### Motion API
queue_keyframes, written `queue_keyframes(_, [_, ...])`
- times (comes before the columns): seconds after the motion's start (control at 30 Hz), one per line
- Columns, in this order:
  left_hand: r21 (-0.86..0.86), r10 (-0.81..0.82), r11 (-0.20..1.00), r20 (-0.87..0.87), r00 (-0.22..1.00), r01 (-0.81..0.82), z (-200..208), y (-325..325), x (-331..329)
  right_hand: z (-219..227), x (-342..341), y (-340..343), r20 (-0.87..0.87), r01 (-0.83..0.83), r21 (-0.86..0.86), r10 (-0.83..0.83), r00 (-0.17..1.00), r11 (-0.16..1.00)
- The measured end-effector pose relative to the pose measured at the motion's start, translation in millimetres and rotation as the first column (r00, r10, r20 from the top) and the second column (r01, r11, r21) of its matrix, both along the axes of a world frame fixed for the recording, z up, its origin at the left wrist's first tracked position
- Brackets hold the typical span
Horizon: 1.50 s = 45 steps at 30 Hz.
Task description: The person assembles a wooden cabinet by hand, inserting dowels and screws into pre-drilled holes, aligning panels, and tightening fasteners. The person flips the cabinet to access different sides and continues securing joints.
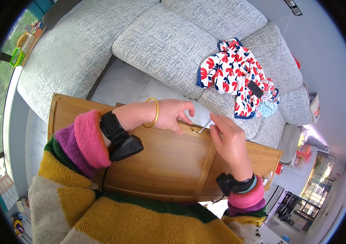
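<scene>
A large brown wooden furniture panel [161,162] with raised frame strips lies in front of me. At its far edge a thin, bent metal rod that looks like a hex key [202,128] meets a small fitting in the wood. My right hand [232,140] has the rod's free end at its thumb and fingertips. Just left of the fitting, my left hand [171,114] hovers over the panel's edge. Its thumb and fingers are curved and apart, with nothing visible between them. The fitting itself is too small to make out.
Beyond the panel stands a grey sectional sofa [163,38]. On it lies a white cloth with red and navy flowers [228,67], bearing a dark phone [255,88]. Pale floor tiles [124,83] show between sofa and panel. A green basket [17,57] sits by the left window.
</scene>
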<state>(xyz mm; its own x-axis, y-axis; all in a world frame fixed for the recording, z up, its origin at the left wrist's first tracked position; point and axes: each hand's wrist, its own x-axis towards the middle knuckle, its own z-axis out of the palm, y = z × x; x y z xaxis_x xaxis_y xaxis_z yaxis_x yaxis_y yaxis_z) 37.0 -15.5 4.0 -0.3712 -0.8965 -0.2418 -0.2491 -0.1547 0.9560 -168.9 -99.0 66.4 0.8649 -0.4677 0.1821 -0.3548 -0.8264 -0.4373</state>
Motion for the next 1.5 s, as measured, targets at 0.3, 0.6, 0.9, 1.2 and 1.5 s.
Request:
queue_keyframes(0.3, [0.029, -0.007, 1.000, 0.006, 1.000, 0.007, 1, -1, -2, 19, -20, 30, -0.297, -0.389, -0.003, 0.371, 0.880, 0.921])
queue_keyframes(0.6, [0.032, -0.088, 0.995, -0.072, 0.994, 0.090, -11, -7, 7, -5, 54, 17, -0.029, -0.285, -0.104, 0.283, 0.959, 0.953])
queue_keyframes(0.9, [-0.016, -0.098, 0.995, 0.009, 0.995, 0.098, -4, -2, 8, 5, 8, 2, -0.206, -0.147, -0.229, 0.100, 0.973, 0.962])
queue_keyframes(1.2, [0.017, -0.091, 0.996, -0.001, 0.996, 0.091, -2, -4, 6, 12, 9, -10, -0.138, -0.304, -0.320, 0.273, 0.952, 0.897])
queue_keyframes(1.5, [0.050, -0.082, 0.995, -0.031, 0.996, 0.083, 0, -1, 7, 23, 12, -14, -0.235, -0.362, -0.230, 0.309, 0.922, 0.904])
